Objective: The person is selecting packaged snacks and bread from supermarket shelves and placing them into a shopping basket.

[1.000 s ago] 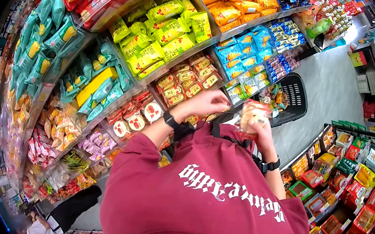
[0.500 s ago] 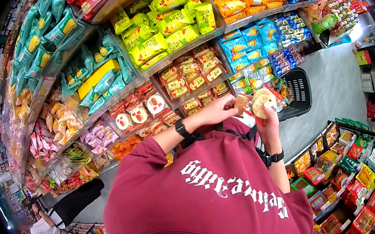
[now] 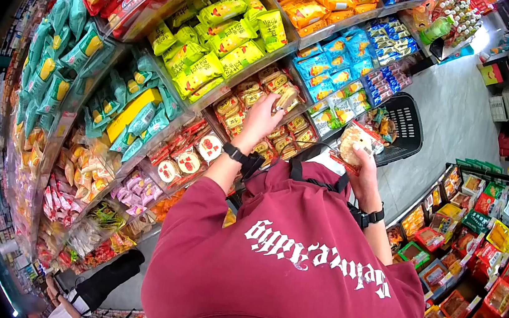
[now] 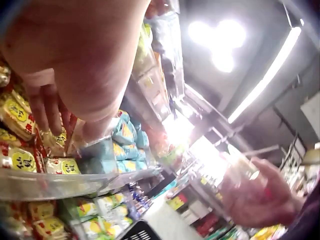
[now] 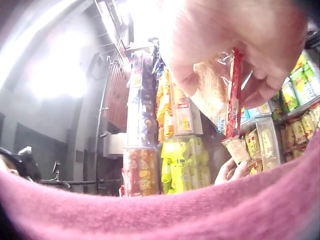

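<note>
Left hand: small beige packet is pinched at the fingertips, fingers bent, hand partly closed. Same grip is seen past the right hand in the right wrist view. Printing on that packet can't be read.

Left hand is held over a clear-walled bin filled with yellow-labelled packets; whether any of those are touched can't be told.

Right hand: clear wrapped packet with red edging is gripped between thumb and fingers, hand partly closed. Round, flat, pale pieces are seen inside. It is held up, well apart from the left hand, to its right.

Around the left hand: green bags are stacked just beyond, blue bags are piled beyond and to the right, red-and-white round packs are laid to the left and nearer the body. Orange bags are racked farther out, past the blue ones.

Around the right hand: black basket is placed just beyond, with mixed wrapped items inside. Boxed packs are racked well to the right and nearer the body.

Dark bands are worn on both wrists, maroon top between the forearms.
</note>
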### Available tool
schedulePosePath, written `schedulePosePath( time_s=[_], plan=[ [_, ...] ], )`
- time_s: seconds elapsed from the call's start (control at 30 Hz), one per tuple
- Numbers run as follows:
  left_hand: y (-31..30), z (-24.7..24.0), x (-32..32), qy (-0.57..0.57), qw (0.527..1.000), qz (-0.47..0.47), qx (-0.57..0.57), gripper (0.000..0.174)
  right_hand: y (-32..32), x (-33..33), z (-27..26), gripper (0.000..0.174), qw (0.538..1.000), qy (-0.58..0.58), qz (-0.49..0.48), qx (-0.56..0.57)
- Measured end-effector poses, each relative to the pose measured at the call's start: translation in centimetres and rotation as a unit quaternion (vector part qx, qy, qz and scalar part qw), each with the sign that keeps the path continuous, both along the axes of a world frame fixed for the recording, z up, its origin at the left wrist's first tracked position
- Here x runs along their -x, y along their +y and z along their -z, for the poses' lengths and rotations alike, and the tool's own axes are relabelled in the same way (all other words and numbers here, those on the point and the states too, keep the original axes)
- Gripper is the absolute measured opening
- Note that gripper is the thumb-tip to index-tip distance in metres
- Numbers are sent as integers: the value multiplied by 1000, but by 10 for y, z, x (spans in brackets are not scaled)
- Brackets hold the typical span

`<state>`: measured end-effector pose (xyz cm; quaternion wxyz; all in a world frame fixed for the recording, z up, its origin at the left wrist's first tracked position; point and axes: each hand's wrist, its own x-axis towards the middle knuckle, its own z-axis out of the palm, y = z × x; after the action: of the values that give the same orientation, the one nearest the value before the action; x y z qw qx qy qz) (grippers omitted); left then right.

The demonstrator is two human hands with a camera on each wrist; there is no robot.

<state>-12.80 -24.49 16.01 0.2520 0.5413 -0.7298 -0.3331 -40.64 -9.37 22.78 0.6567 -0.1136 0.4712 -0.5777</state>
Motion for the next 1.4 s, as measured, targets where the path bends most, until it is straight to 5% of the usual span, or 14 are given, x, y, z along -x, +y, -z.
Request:
schedulePosePath(
  time_s=[0.27,0.53,0.63,0.7,0.87,1.0,1.1,1.13,1.4],
  plan=[
    [9,26,12,-128,984,124,20,38,5,4,2,47,1000,5,3,3],
    [5,37,13,-102,991,85,-27,52,8,1,0,41,1000,-14,18,-13],
    [8,33,12,-23,996,81,-29,60,8,2,2,41,1000,-17,16,-14],
    [13,24,12,109,984,54,-126,61,8,4,7,39,1000,-14,11,-14],
    [28,-12,18,90,990,97,-48,53,8,3,5,42,1000,5,-13,-7],
    [47,-43,36,148,953,194,-178,52,6,-1,5,41,996,28,-79,-9],
    [66,-42,55,129,943,261,-160,48,4,-4,5,42,995,27,-95,-20],
    [75,-47,61,239,919,232,-211,41,4,-5,4,42,994,28,-101,-24],
    [71,-16,48,262,920,168,-238,31,5,-7,10,40,985,81,-148,-41]
  ],
)
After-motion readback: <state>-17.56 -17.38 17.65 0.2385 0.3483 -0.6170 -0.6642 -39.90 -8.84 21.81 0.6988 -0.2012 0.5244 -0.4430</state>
